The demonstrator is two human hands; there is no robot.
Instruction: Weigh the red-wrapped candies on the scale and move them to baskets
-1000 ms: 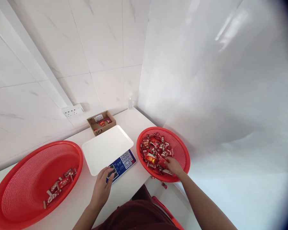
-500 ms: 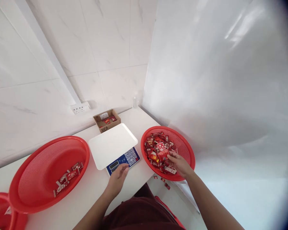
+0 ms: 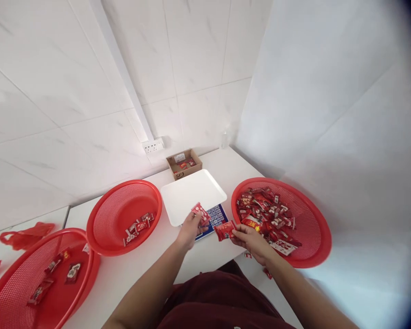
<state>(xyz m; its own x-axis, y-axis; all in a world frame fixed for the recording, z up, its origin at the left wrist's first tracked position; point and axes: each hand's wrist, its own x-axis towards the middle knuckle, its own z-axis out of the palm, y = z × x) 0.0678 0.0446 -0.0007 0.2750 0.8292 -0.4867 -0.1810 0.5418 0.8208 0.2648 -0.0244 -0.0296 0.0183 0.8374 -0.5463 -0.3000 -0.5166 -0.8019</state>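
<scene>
My left hand [image 3: 190,230] pinches a red-and-white wrapped candy packet [image 3: 201,213] above the near edge of the scale's white tray [image 3: 192,192]. Between thumb and fingers, my right hand [image 3: 250,240] holds a red wrapped packet [image 3: 223,230], just left of the right basket's rim. Under both hands lies the scale's blue keypad panel [image 3: 216,217], partly covered by them. The right red basket [image 3: 315,224] is heaped with small red candy packets [image 3: 267,210]. What exactly is inside the wrappers I cannot tell.
A red basket [image 3: 118,214] left of the scale holds several packets, and another basket [image 3: 10,274] stands nearer at far left. Behind the scale sits a cardboard box [image 3: 188,170]. A red plastic bag [image 3: 27,235] lies far left. Fallen packets [image 3: 267,273] are on the floor.
My right hand has lifted a red packet out of the right basket and moved left. My left hand, empty before, now holds a packet. The view has turned left.
</scene>
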